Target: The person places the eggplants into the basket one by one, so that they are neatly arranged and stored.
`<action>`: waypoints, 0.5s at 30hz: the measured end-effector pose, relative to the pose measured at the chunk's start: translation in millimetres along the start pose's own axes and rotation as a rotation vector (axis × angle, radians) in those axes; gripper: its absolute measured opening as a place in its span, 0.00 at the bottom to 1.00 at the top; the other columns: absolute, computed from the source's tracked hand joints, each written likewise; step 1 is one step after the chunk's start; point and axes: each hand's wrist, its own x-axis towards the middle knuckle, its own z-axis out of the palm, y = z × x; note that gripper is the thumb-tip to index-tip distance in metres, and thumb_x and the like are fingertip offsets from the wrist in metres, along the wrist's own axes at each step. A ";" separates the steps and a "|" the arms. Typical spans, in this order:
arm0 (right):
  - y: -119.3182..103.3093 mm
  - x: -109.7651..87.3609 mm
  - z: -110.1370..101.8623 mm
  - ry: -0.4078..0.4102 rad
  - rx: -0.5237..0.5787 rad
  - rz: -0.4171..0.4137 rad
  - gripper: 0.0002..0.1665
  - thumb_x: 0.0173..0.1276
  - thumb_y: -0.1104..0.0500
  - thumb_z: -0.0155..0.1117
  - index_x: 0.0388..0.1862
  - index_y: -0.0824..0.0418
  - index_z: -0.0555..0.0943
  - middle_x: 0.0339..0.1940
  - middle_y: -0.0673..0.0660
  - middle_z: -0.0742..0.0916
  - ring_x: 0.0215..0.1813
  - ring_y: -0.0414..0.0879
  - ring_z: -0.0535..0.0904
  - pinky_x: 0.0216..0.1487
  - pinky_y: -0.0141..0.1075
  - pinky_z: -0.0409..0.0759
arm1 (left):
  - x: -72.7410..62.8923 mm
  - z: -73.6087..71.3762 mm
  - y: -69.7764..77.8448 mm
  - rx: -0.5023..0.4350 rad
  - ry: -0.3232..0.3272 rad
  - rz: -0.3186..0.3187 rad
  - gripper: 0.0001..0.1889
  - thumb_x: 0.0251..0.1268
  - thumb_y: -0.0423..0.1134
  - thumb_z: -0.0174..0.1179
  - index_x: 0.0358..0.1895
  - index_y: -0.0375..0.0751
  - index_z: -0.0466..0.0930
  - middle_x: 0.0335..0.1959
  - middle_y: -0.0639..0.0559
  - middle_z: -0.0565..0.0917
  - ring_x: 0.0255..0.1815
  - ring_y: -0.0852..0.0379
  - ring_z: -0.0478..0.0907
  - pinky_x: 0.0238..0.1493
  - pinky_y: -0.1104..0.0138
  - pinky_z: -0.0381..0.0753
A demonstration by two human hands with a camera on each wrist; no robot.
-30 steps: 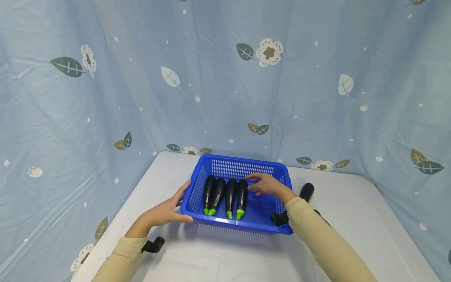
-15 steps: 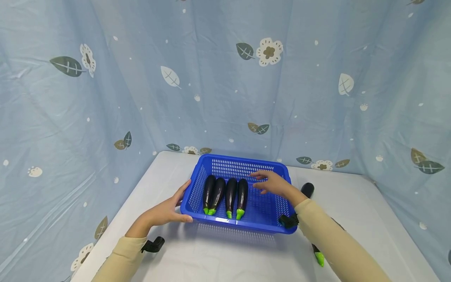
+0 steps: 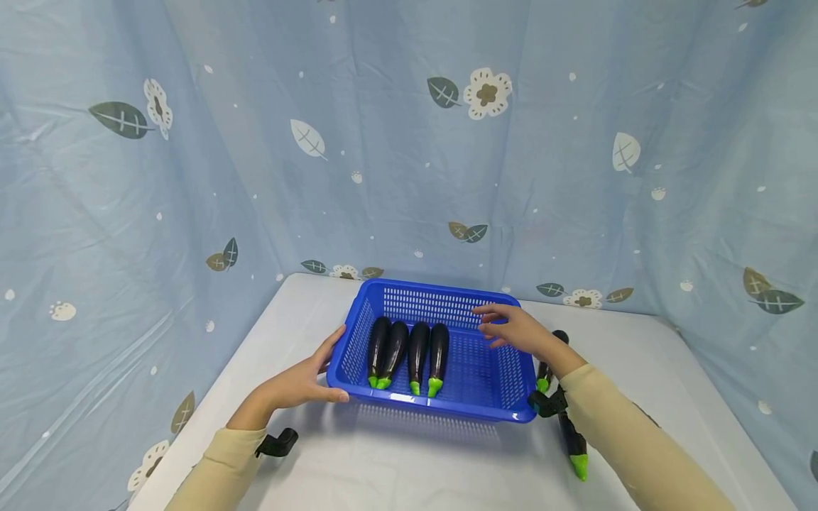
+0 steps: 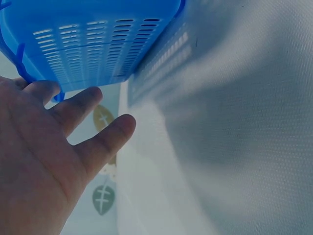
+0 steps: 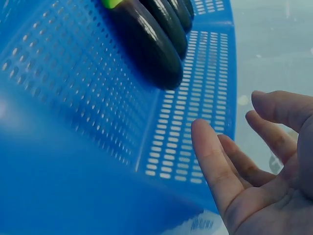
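Several dark purple eggplants with bright green stem ends lie side by side in the left half of a blue plastic basket. My left hand rests at the basket's left end with thumb and fingers spread; in the left wrist view its fingers are extended near the wall. Over the basket's right part hovers my right hand, holding nothing, its fingers loosely bent. The right wrist view has that hand beside the slotted wall, apart from the nearest eggplant.
Outside the basket on the right, an eggplant lies on the white table, with another eggplant behind it, partly covered by my right arm. A blue patterned curtain surrounds the table's back and sides.
My right hand has drawn away from the rightmost eggplant in the basket, moving right toward the rim. More of the eggplants outside shows now. The left hand has stayed still.
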 end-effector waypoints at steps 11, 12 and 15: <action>12.7 -16.4 -14.4 0.075 0.035 -0.009 0.27 0.80 0.59 0.56 0.73 0.68 0.69 0.64 0.75 0.77 0.57 0.67 0.82 0.52 0.50 0.86 | -0.5 0.3 0.2 -0.002 0.002 0.007 0.65 0.57 0.49 0.75 0.83 0.57 0.28 0.80 0.30 0.51 0.76 0.27 0.56 0.70 0.35 0.62; 14.1 -17.4 -15.8 0.085 0.042 -0.007 0.27 0.80 0.59 0.56 0.73 0.68 0.70 0.64 0.75 0.77 0.57 0.67 0.82 0.51 0.49 0.86 | -0.5 0.2 0.3 -0.004 0.001 0.008 0.65 0.57 0.50 0.75 0.83 0.57 0.28 0.80 0.30 0.51 0.76 0.27 0.56 0.70 0.35 0.62; 17.3 -20.6 -19.8 0.107 0.040 -0.008 0.27 0.80 0.59 0.56 0.73 0.68 0.70 0.64 0.74 0.77 0.55 0.67 0.82 0.47 0.44 0.87 | 0.2 0.0 -0.2 -0.008 0.001 0.005 0.65 0.57 0.49 0.75 0.83 0.57 0.28 0.81 0.31 0.50 0.77 0.28 0.56 0.71 0.36 0.61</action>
